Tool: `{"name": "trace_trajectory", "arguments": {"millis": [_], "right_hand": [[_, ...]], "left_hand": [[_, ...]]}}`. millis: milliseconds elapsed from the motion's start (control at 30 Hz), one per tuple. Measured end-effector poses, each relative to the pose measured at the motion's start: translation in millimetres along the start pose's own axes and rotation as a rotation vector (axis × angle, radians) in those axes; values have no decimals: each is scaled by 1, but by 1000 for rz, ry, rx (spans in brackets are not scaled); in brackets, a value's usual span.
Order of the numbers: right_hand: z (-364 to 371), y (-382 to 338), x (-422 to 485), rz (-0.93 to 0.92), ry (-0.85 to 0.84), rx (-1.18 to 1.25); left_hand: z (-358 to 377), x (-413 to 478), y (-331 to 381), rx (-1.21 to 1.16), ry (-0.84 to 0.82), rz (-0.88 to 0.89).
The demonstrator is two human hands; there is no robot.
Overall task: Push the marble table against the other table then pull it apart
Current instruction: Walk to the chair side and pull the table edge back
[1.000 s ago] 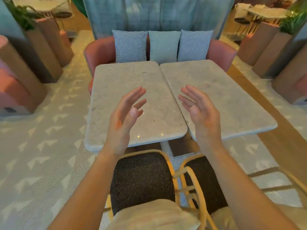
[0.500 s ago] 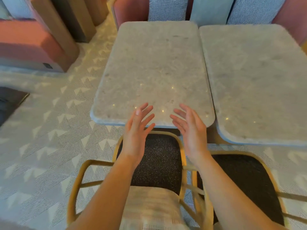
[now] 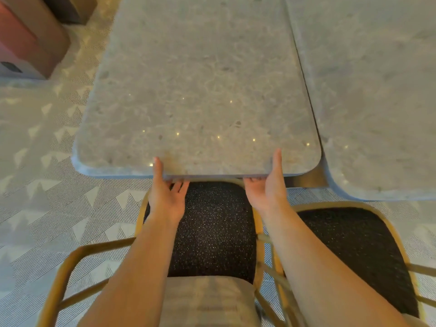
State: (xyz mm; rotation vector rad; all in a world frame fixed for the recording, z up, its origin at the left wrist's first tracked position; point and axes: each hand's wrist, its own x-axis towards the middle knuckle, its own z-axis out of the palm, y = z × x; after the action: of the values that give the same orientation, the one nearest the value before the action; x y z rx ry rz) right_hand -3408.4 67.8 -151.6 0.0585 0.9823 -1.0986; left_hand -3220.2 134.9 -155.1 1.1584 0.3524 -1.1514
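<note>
The grey marble table (image 3: 198, 86) fills the upper middle of the head view. A second marble table (image 3: 377, 90) stands to its right, with only a thin dark line between the two tops. My left hand (image 3: 166, 197) grips the near edge of the left table, thumb on top and fingers underneath. My right hand (image 3: 271, 190) grips the same edge further right, thumb up on the top and fingers hidden below it.
A chair with a dark speckled seat (image 3: 214, 227) and yellow frame (image 3: 70, 263) stands under my arms. A second such chair (image 3: 354, 244) is at the right. Patterned carpet (image 3: 47, 185) lies to the left, and a pink and wood bench (image 3: 28, 36) sits upper left.
The view has dropped closer to the table. Both hands moved forward from open above the chair and took hold of the left table's near edge.
</note>
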Motion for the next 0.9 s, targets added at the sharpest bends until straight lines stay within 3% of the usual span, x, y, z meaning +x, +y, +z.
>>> {"name": "trace_trajectory", "arguments": {"millis": [100, 433, 900], "right_hand": [[-1, -4, 12, -7, 30, 25], [-12, -7, 29, -8, 62, 56], [-16, -11, 29, -51, 64, 46]], "left_hand": [[13, 16, 8, -78, -79, 39], [29, 19, -2, -159, 14, 86], [24, 23, -10, -221, -32, 131]]}}
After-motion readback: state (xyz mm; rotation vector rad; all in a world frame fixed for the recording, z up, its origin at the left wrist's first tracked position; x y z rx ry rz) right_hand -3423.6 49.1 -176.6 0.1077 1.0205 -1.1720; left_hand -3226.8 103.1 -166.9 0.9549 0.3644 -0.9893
